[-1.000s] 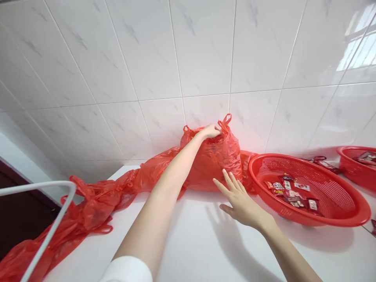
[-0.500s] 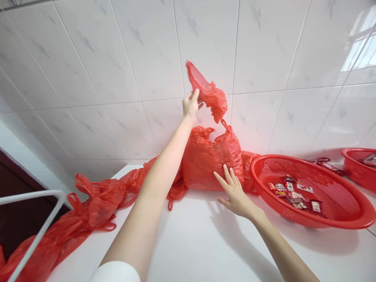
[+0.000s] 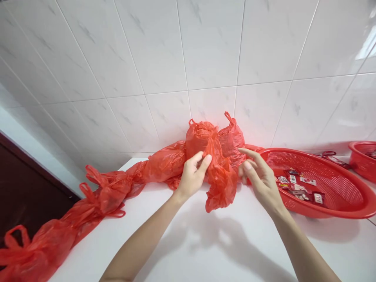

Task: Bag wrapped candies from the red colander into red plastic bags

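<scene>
Between thumb and fingers, my left hand [image 3: 195, 172] pinches a thin red plastic bag [image 3: 221, 182], which hangs crumpled above the white tabletop [image 3: 188, 243]. Just right of that bag is my right hand [image 3: 260, 178], its index finger stretched out and its thumb apart, holding nothing. Behind both hands a full red bag [image 3: 198, 135] stands against the tiled wall, its handles sticking up, partly hidden by the held bag.
More red bags [image 3: 111, 192] lie in a row along the left table edge. At the right, a red perforated basket [image 3: 337, 192] holds several small wrapped packets [image 3: 299, 188]. A second red basket [image 3: 362, 162] stands at the far right.
My left hand has brought the thin bag down from the wall to in front of the full bag. My right hand has left the full bag's front and moved right and up.
</scene>
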Motion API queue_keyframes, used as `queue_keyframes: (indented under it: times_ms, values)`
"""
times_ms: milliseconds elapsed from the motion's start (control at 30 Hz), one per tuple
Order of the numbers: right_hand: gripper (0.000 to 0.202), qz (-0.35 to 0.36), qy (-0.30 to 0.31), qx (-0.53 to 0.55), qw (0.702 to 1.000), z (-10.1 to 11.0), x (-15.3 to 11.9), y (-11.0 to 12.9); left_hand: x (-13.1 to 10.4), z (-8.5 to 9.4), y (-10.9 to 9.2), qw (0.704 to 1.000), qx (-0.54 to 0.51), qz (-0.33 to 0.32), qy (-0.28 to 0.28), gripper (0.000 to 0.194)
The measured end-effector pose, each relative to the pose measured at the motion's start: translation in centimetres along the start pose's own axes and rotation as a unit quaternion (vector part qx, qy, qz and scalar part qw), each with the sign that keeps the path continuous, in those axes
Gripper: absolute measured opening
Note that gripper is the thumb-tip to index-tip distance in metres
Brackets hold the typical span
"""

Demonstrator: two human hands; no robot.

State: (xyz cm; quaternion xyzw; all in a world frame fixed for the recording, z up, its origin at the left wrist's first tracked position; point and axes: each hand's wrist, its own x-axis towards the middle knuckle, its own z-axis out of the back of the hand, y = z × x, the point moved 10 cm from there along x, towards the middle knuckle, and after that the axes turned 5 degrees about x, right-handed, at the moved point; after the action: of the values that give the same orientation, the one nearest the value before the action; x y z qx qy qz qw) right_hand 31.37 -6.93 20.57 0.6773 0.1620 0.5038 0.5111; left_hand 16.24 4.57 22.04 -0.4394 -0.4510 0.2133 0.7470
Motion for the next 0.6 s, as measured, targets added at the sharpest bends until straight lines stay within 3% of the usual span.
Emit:
queue_keyframes:
  times_ms: [100,167,300,400,533,600]
  values:
    - [0.055,-0.040,0.175,-0.073,0.981,-3.7,-1.5,-0.2,-2.0,-0.6,1.6,0.999,-0.028,0.030,0.011,0.041]
    - [0.052,-0.069,0.223,-0.126,0.964,-4.7,-2.1,-1.0,-2.6,-0.2,2.8,0.996,-0.069,0.062,-0.009,0.040]
    - [0.053,-0.077,0.244,-0.184,0.949,-5.5,-2.4,-2.0,-3.5,0.7,5.1,0.972,-0.184,0.136,-0.046,0.035]
    - [0.060,-0.098,0.265,-0.282,0.917,-5.8,-2.9,-3.6,-4.0,1.7,5.9,0.957,-0.232,0.155,-0.074,0.034]
    - [0.044,-0.171,0.239,-0.460,0.838,-3.3,-2.7,-6.6,-4.2,5.1,7.0,0.941,-0.264,0.153,-0.146,0.034]
    - [0.031,-0.180,0.211,-0.476,0.835,-1.9,-2.0,-6.8,-4.3,7.5,7.3,0.937,-0.258,0.136,-0.190,0.033]
